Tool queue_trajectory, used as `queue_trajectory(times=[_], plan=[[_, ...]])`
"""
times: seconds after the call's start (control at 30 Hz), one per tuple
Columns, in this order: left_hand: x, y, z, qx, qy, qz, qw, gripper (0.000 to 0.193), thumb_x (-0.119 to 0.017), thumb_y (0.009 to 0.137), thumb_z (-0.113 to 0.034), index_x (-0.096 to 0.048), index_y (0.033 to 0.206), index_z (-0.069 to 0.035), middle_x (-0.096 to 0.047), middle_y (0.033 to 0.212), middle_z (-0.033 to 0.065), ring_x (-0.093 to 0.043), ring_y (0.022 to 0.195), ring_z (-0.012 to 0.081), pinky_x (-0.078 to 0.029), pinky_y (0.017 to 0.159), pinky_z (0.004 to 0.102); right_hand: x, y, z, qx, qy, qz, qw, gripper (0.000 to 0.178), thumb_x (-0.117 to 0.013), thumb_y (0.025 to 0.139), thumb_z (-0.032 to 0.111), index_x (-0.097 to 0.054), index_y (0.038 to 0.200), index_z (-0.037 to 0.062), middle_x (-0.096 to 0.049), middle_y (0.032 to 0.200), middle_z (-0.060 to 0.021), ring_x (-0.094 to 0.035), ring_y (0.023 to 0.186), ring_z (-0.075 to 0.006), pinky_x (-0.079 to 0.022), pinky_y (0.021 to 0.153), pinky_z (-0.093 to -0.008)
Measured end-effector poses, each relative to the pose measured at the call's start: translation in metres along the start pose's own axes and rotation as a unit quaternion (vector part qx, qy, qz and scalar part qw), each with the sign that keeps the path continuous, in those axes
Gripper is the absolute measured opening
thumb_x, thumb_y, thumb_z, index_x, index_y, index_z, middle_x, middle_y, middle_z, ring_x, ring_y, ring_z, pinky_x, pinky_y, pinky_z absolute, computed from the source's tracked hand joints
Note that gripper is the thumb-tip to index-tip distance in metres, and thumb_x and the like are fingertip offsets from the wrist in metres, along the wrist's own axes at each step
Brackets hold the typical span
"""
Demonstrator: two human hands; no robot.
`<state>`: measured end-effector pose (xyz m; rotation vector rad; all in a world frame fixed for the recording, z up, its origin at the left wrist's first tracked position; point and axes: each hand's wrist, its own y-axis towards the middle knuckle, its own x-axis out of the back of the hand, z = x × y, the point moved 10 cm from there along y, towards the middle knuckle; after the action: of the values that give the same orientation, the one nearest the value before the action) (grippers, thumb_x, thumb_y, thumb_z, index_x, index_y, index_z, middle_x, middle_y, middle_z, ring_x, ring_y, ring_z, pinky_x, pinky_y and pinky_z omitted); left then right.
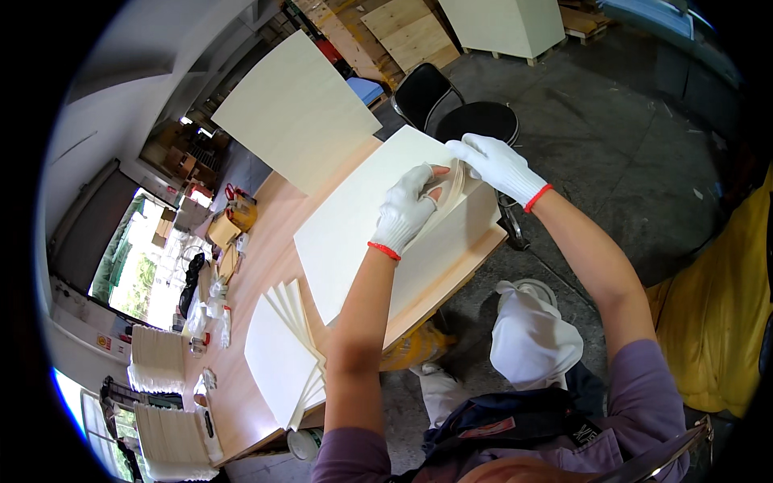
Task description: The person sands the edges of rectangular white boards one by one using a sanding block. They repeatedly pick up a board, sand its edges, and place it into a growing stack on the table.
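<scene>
A thick stack of cream sheets (354, 249) lies on the table before me. Several sheets (456, 189) at its right edge are bent up in a curved fan. My left hand (407, 205), in a white knit glove with a red cuff, rests over the stack beside that fan. Its bare thumb and index fingertip show, spread apart. Also gloved, my right hand (491, 163) closes on the lifted sheet edges at the far right corner; its fingertips are partly hidden.
A fanned pile of cream sheets (278, 354) lies left on the wooden table (282, 209). Beyond stands a large upright board (294, 109). More sheet stacks (157, 358) sit at far left. A black chair (475, 121) stands past the table's corner; yellow sheeting (717, 314) hangs at right.
</scene>
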<state>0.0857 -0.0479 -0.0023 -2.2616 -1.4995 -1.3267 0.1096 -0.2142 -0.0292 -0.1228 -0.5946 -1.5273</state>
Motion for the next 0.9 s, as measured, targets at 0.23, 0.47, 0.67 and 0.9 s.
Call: queue_trajectory(times=[0.23,0.47,0.67,0.9], plan=[[-0.008,0.002,0.007,0.057,-0.052,0.041,0.996,0.035,-0.071,0.095,-0.009,-0.067,0.129,-0.004,-0.072,0.127,0.0173,-0.068,0.125,0.0274,-0.051,0.107,0.0365,0.001,-0.013,-0.018,-0.002,0.044,-0.074,0.996,0.060,-0.041,0.105,0.060,-0.066,0.098,0.0054,-0.069,0.083,-0.0142,-0.068,0.083,-0.0333,-0.050,0.078,-0.0437],[-0.011,0.004,0.017,0.059,-0.058,0.051,0.995,0.047,-0.076,0.093,-0.009,-0.061,0.137,-0.001,-0.069,0.131,0.0169,-0.063,0.130,0.0260,-0.048,0.111,0.0374,0.001,-0.017,-0.013,-0.002,0.038,-0.079,0.996,0.060,-0.040,0.105,0.061,-0.066,0.099,0.0062,-0.069,0.083,-0.0134,-0.069,0.085,-0.0347,-0.050,0.080,-0.0443],[0.003,-0.002,0.003,0.024,-0.083,-0.015,0.996,0.038,-0.069,0.098,-0.015,-0.065,0.135,-0.008,-0.074,0.119,0.0174,-0.069,0.115,0.0239,-0.052,0.102,0.0347,0.003,-0.019,-0.008,-0.002,-0.002,-0.087,0.996,0.063,-0.041,0.105,0.065,-0.065,0.100,0.0064,-0.069,0.085,-0.0172,-0.068,0.089,-0.0405,-0.050,0.080,-0.0475],[-0.005,-0.003,0.000,0.108,0.027,0.050,0.993,0.033,-0.068,0.096,-0.011,-0.069,0.129,-0.005,-0.068,0.102,0.0048,-0.060,0.096,0.0133,-0.049,0.091,0.0293,0.003,-0.017,-0.012,0.026,-0.010,-0.116,0.993,0.060,-0.040,0.108,0.060,-0.064,0.101,0.0062,-0.069,0.088,-0.0194,-0.067,0.092,-0.0438,-0.049,0.079,-0.0508]])
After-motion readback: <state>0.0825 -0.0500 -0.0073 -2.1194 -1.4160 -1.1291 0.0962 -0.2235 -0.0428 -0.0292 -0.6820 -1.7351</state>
